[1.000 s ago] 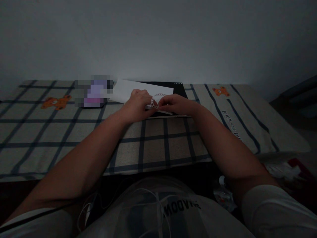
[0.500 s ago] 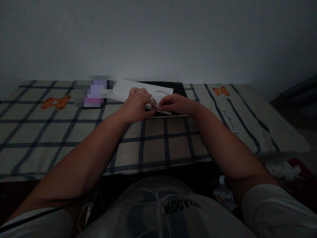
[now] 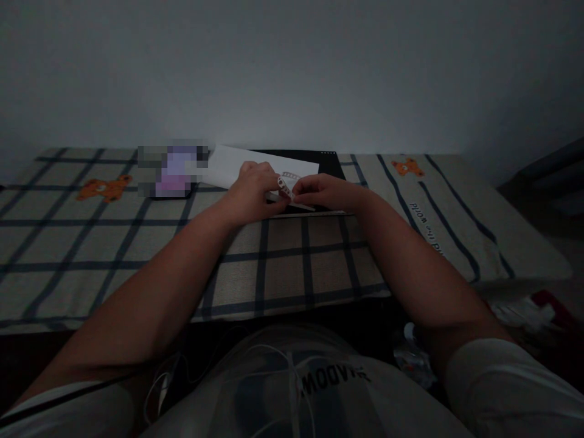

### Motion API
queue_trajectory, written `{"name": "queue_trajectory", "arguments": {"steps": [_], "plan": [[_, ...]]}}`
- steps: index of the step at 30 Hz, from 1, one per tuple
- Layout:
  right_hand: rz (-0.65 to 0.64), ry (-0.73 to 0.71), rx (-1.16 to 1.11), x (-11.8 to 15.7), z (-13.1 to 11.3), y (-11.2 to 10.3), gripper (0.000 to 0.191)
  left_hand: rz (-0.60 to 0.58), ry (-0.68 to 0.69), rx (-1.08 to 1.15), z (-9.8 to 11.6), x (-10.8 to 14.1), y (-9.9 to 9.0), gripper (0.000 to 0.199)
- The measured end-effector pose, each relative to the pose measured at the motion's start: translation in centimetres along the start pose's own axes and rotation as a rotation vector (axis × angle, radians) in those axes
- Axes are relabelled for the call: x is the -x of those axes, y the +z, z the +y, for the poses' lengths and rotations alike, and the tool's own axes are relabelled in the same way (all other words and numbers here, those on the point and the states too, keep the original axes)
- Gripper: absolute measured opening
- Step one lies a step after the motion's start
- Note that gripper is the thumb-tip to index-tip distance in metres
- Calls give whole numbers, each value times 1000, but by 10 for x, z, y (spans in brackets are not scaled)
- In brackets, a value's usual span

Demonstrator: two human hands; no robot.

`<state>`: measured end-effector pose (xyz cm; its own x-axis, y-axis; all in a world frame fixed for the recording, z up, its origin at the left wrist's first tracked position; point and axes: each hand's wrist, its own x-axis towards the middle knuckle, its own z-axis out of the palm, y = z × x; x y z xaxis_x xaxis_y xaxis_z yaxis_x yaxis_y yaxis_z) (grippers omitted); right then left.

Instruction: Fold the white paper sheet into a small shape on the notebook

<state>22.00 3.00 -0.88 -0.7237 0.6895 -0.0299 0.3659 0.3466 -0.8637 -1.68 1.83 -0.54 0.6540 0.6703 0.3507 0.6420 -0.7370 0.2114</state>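
Note:
Between my hands is a thin white paper strip (image 3: 285, 184) with a row of hole-like marks, curled into a loop. The fingers of my left hand (image 3: 255, 191) are closed on its left side. My right hand (image 3: 326, 190) pinches it low on the right between thumb and fingertips. Beneath lies a white sheet of paper (image 3: 228, 163), slanting across a flat black board or pad (image 3: 329, 164). My fingers cover part of the strip, and a narrow pale edge shows below them.
A phone-like device (image 3: 176, 176) with a purple screen, partly pixelated, lies to the left. Checked cloth (image 3: 283, 261) with orange bear prints covers the table, which meets a plain wall (image 3: 292, 73). Below the table's right end are plastic bags (image 3: 524, 313).
The far curve of the paper strip has shifted left and drawn into a tighter loop. Both hands have stayed almost in place.

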Motion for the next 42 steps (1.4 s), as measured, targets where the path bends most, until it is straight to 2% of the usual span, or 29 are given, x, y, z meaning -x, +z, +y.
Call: {"name": "queue_trajectory", "arguments": {"steps": [8, 18, 26, 29, 34, 42], "plan": [[-45, 96, -5, 4, -3, -4, 26, 12, -22, -2, 2, 0, -1, 17], [-12, 75, 14, 2, -2, -2, 24, -22, -22, 14, 6, 0, 0, 18], [6, -21, 66, 2, -4, -2, 22, -14, -23, 36, 3, 0, -1, 17], [39, -2, 55, 5, -6, -4, 25, 1, -27, 37, 3, 0, -2, 16], [-3, 71, 38, 6, -8, -6, 28, 12, -32, 36, 5, 0, -3, 16], [33, 64, 87, 5, -12, -4, 30, 2, -17, 36, 6, 0, 0, 18]]}}
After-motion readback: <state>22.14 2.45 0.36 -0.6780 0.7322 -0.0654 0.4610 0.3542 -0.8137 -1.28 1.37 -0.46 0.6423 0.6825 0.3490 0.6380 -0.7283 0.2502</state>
